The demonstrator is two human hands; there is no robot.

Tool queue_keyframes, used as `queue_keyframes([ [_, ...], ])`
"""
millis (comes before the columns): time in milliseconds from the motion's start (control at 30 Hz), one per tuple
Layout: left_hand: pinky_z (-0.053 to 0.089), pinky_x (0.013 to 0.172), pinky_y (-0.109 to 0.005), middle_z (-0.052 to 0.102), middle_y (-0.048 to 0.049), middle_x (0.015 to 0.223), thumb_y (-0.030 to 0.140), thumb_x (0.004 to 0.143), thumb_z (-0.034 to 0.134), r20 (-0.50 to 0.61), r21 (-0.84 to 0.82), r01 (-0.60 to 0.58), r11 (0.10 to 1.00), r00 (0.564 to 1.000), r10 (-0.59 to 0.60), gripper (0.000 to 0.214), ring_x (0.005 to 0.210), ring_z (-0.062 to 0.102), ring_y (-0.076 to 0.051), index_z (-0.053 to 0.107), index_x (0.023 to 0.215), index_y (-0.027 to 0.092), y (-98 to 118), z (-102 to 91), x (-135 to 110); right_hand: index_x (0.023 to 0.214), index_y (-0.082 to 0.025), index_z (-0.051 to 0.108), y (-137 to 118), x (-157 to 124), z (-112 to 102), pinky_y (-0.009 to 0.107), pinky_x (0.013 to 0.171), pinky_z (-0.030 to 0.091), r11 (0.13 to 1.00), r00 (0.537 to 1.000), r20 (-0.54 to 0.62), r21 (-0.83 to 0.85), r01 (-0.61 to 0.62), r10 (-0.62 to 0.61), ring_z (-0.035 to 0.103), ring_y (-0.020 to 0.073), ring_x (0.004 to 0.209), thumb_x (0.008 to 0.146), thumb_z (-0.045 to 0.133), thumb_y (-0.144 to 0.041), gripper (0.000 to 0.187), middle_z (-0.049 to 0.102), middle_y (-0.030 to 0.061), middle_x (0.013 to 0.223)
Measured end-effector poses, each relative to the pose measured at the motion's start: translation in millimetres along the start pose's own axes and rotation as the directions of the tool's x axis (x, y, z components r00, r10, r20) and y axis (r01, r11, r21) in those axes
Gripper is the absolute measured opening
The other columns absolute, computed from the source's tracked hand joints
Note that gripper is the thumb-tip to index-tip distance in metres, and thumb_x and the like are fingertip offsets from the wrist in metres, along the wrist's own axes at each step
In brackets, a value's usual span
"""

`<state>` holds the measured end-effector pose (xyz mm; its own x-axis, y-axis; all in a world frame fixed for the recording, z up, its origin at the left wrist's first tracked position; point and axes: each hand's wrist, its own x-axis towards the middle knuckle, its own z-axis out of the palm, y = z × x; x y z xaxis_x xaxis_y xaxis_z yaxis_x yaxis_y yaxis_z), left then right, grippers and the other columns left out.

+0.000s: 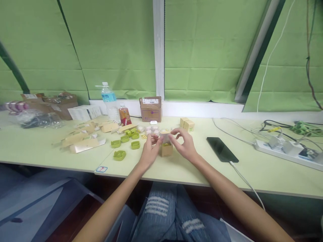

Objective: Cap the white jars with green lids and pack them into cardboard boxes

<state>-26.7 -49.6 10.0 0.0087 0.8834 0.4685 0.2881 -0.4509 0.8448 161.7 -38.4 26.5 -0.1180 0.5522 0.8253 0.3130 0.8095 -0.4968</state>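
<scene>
A small tan cardboard box (167,150) stands open on the pale green table (252,168) in front of me, with something green showing inside its top. My left hand (149,151) pinches at the box's left side, fingers closed on its flap or a clear wrapper. My right hand (183,143) curls over the box from the right, fingertips touching its raised flap. Several green plastic pieces (119,155) lie just left of my left hand. Two closed tan boxes (187,124) sit behind my right hand.
A black phone (222,149) on a white cable lies to the right, a power strip (285,149) farther right. Flat cardboard blanks (85,143), a water bottle (109,101), a small red bottle (124,116) and a brown carton (150,109) stand at left and back.
</scene>
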Motion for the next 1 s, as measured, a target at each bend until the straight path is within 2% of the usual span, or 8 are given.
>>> queue_keyframes([
  [67,0.050,0.097,-0.035,0.072,-0.0069,0.105,0.050,0.094,0.061,-0.012,0.024,-0.126,0.992,0.992,0.126,0.032,0.103,0.068,-0.022,0.061,0.104,0.020,1.0,-0.8,0.3,0.091,-0.020,0.071,1.3,-1.2,-1.6,0.033,0.074,0.054,0.995,0.996,-0.018,0.050,-0.086,0.087,0.066,0.0202,0.085,0.097,0.061,-0.040,0.023,0.073,0.0061,0.089],
  [233,0.049,0.097,-0.037,0.073,-0.0084,0.102,0.043,0.097,0.059,0.099,0.149,-0.307,0.940,0.951,0.295,0.030,0.105,0.066,-0.024,0.075,0.088,0.020,5.0,-3.0,-0.1,0.088,-0.023,0.079,9.0,-1.8,-2.9,0.031,0.072,0.051,0.966,0.955,0.229,0.132,-0.222,0.189,0.070,0.0216,0.095,0.093,0.066,-0.037,0.020,0.079,0.0058,0.100],
  [467,0.053,0.093,-0.036,0.074,-0.0059,0.095,0.045,0.082,0.078,0.129,0.039,-0.131,0.991,0.984,0.125,0.030,0.096,0.070,-0.022,0.066,0.089,0.018,5.1,-4.6,-0.7,0.099,-0.021,0.071,17.3,-1.1,0.3,0.029,0.071,0.051,0.886,0.910,0.243,0.246,-0.392,0.335,0.065,0.0170,0.083,0.081,0.077,-0.037,0.025,0.074,0.0049,0.101],
  [600,0.055,0.091,-0.037,0.076,-0.0059,0.101,0.042,0.080,0.081,0.151,-0.127,-0.048,0.991,0.986,0.067,0.058,0.095,0.073,-0.021,0.051,0.124,0.022,4.3,-4.0,-0.2,0.121,-0.024,0.063,18.1,-2.1,2.1,0.028,0.071,0.053,0.910,0.935,0.168,0.231,-0.344,0.311,0.061,0.0173,0.095,0.076,0.080,-0.034,0.049,0.064,0.0077,0.124],
  [733,0.055,0.094,-0.037,0.076,-0.0054,0.101,0.041,0.080,0.081,0.169,-0.147,-0.023,0.989,0.984,0.048,0.084,0.098,0.074,-0.022,0.034,0.149,0.025,7.6,-4.5,0.2,0.145,-0.030,0.049,13.7,-1.7,-1.0,0.031,0.076,0.057,0.911,0.941,0.193,0.256,-0.322,0.278,0.061,0.0207,0.109,0.078,0.079,-0.034,0.074,0.059,0.0099,0.137],
  [800,0.055,0.094,-0.037,0.076,-0.0073,0.104,0.042,0.082,0.079,0.180,-0.134,-0.032,0.990,0.982,0.056,0.071,0.101,0.073,-0.023,0.048,0.143,0.023,8.2,-4.9,0.6,0.140,-0.030,0.057,9.7,-1.4,-3.5,0.035,0.084,0.058,0.918,0.946,0.221,0.268,-0.292,0.237,0.062,0.0229,0.115,0.083,0.076,-0.036,0.060,0.063,0.0093,0.135],
  [900,0.056,0.092,-0.036,0.076,-0.0096,0.108,0.045,0.084,0.076,0.191,-0.100,-0.060,0.993,0.979,0.078,0.041,0.101,0.072,-0.024,0.070,0.114,0.018,6.2,-5.3,1.5,0.109,-0.027,0.078,4.7,-1.2,-6.5,0.041,0.100,0.053,0.954,0.955,0.266,0.231,-0.192,0.128,0.067,0.0246,0.114,0.089,0.072,-0.039,0.024,0.074,0.0074,0.118],
  [1000,0.057,0.091,-0.036,0.077,-0.0087,0.105,0.045,0.082,0.078,0.186,-0.098,-0.065,0.993,0.979,0.082,0.035,0.097,0.072,-0.023,0.074,0.103,0.017,3.2,-5.7,2.4,0.102,-0.026,0.081,4.7,-1.4,-7.3,0.042,0.101,0.052,0.967,0.955,0.287,0.210,-0.142,0.078,0.071,0.0242,0.107,0.092,0.070,-0.041,0.021,0.078,0.0066,0.109],
])
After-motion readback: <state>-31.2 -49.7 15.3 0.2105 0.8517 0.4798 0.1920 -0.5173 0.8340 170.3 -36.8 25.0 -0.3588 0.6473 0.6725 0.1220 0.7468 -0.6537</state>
